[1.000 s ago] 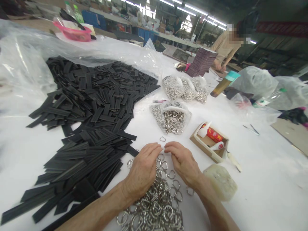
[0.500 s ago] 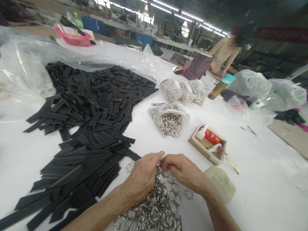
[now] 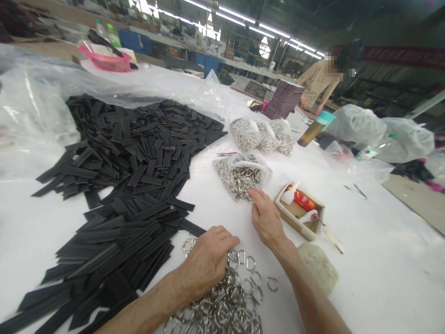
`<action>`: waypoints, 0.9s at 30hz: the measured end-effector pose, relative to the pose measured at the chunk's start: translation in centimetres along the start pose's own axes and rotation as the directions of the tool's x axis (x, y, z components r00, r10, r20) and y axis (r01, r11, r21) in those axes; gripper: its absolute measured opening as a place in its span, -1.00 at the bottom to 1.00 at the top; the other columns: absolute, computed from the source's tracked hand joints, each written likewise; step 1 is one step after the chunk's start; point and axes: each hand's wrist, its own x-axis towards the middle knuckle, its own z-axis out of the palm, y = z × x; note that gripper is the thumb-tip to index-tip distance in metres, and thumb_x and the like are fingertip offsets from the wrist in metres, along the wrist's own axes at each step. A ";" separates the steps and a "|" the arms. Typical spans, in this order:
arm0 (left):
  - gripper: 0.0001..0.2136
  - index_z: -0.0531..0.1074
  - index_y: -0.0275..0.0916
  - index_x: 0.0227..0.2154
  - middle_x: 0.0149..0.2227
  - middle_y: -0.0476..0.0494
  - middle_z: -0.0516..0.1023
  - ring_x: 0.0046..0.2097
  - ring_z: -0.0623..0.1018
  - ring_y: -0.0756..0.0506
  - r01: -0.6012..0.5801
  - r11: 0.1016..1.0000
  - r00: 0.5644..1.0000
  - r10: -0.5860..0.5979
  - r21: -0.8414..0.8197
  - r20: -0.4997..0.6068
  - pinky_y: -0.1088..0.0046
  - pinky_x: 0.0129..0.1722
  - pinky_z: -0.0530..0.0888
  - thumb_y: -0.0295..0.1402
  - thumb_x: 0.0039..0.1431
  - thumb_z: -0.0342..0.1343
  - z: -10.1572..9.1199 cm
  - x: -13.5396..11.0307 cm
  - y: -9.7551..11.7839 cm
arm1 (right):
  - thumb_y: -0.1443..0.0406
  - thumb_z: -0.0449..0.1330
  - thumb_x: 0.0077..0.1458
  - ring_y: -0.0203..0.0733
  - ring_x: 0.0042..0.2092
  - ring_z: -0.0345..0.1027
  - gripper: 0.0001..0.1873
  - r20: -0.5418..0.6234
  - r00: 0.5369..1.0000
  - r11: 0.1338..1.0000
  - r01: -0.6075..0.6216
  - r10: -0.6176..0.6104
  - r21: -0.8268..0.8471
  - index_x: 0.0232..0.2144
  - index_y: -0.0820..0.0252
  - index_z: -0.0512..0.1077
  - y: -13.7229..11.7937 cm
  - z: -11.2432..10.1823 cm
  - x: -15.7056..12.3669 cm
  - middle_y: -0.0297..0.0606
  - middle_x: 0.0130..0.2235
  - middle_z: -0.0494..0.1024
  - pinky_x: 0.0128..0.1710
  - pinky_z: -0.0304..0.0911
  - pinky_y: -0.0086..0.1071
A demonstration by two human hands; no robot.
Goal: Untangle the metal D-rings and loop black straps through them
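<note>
Black strips (image 3: 139, 162) spread in heaps across the left of a white-topped table (image 3: 382, 260), with loose metal rings (image 3: 225, 306) piled in the foreground. Farther back sit an open clear bag (image 3: 250, 164) of rings and three filled bags (image 3: 267, 138); at right rest a shallow box (image 3: 295, 224), a pale block (image 3: 319, 269) and a teal-lidded bottle (image 3: 310, 133).

No legible text, red tube (image 3: 303, 200) lettering blurred
</note>
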 end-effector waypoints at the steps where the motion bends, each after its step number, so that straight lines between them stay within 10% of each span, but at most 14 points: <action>1: -0.70 0.43 -0.32 -0.26 -0.39 -0.15 0.46 -0.29 0.39 -0.12 -0.002 1.000 1.000 0.002 -0.003 -0.003 0.33 -0.28 0.39 -0.67 0.08 -0.17 0.1 0.0 -0.1 | 0.54 -0.11 0.01 -0.09 0.13 0.20 -0.48 0.042 0.999 0.999 0.009 -0.007 -0.034 0.02 0.31 0.35 0.0 0.1 0.5 -0.09 0.10 0.37 0.13 0.14 -0.20; 10: -0.68 0.43 -0.30 -0.26 -0.38 -0.14 0.46 -0.28 0.38 -0.12 0.018 1.000 1.000 -0.018 -0.005 0.000 0.34 -0.28 0.38 -0.68 0.07 -0.17 0.2 -0.2 -0.1 | 0.60 -0.07 -0.04 -0.06 0.12 0.22 -0.44 0.194 0.973 0.991 0.131 -0.124 -0.023 -0.01 0.28 0.40 -0.3 0.6 0.8 -0.09 0.09 0.39 0.13 0.12 -0.13; 27: -0.68 0.43 -0.32 -0.24 -0.37 -0.15 0.46 -0.28 0.39 -0.12 0.002 1.000 1.000 -0.002 -0.006 -0.012 0.34 -0.29 0.40 -0.67 0.09 -0.17 0.1 0.0 -0.2 | 0.47 -0.05 0.07 -0.18 -0.16 0.40 -0.68 0.013 1.000 0.966 -0.010 0.007 0.259 -0.24 0.20 0.45 0.7 -2.0 -2.7 -0.22 -0.22 0.55 -0.09 0.28 -0.31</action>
